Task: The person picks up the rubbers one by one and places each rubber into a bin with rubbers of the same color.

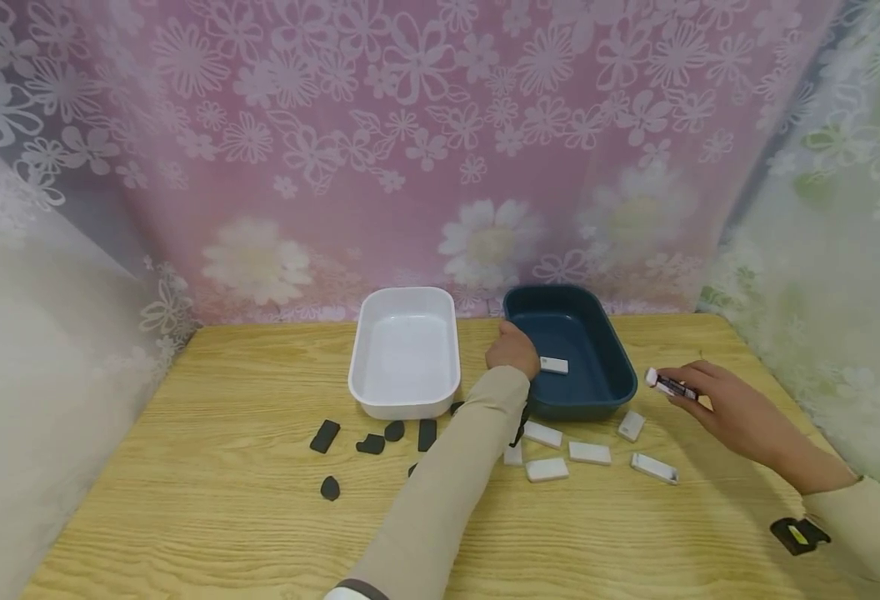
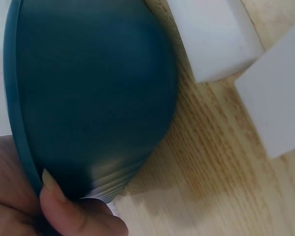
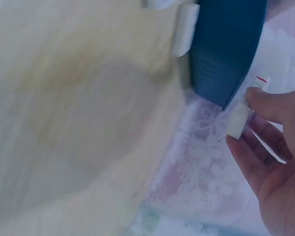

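Note:
My left hand (image 1: 513,350) grips the left rim of a dark blue basin (image 1: 577,410), its thumb showing at the rim in the left wrist view. One white block (image 1: 554,365) lies inside that basin. To the right of the basin, my right hand (image 1: 736,412) pinches a small white block with a dark printed side (image 1: 672,387) between thumb and fingers, raised over the table. In the right wrist view, the held block (image 3: 240,118) shows a red line near one end.
Several white blocks (image 1: 590,453) lie before the blue basin. A white basin (image 1: 405,408) stands left of it, with several black pieces (image 1: 325,436) in front, some partly hidden by my left sleeve (image 1: 440,492). Floral curtains (image 1: 410,167) enclose the wooden table (image 1: 207,483).

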Demonstrator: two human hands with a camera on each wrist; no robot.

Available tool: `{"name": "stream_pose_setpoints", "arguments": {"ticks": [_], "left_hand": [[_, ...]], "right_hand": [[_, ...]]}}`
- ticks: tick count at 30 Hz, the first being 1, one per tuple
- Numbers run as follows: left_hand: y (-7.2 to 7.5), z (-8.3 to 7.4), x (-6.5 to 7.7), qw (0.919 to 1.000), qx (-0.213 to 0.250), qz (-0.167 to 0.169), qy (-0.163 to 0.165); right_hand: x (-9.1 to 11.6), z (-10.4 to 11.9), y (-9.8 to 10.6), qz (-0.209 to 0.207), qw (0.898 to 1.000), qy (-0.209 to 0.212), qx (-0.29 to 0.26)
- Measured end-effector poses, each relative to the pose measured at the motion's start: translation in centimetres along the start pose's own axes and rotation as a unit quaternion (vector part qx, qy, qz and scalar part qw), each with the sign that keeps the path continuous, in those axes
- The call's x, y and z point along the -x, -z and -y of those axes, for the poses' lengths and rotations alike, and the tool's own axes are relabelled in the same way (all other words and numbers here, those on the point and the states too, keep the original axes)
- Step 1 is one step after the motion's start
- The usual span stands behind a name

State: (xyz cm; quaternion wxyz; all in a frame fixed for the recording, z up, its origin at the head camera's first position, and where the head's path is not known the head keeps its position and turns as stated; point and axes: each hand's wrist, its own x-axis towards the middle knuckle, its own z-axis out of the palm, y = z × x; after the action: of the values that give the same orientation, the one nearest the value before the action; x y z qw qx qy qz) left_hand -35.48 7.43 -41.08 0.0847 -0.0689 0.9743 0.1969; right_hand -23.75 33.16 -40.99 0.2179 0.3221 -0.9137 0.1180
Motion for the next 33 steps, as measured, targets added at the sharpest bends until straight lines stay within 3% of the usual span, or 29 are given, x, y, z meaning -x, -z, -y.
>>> {"name": "stream_pose_setpoints", "arguments": {"ticks": [4,8,18,23,33], "left_hand": [[-0.3,0.1,-0.4,0.9999,-0.008,0.000,0.006],[-0.2,0.0,-0.3,0.9999,-0.011,-0.010,0.008],[-0.2,-0.1,-0.2,0.9994,-0.013,-0.031,0.006],[-0.3,-0.2,-0.1,0.9992,-0.018,-0.033,0.010],[-0.6,-0.1,-0.3,0.9989,-0.021,-0.035,0.022]], "right_hand": [[-2.2,0.4,-0.3,0.009,1.000,-0.018,-0.012],[-4.8,0.5,-0.8,0.023,0.999,-0.011,-0.024],[-10.6,0.0,-3.2,0.105,0.993,0.003,-0.059],[-12.0,-0.2,-4.8,0.144,0.987,0.004,-0.070],[-13.5,-0.9,-7.0,0.170,0.981,0.012,-0.089]]}}
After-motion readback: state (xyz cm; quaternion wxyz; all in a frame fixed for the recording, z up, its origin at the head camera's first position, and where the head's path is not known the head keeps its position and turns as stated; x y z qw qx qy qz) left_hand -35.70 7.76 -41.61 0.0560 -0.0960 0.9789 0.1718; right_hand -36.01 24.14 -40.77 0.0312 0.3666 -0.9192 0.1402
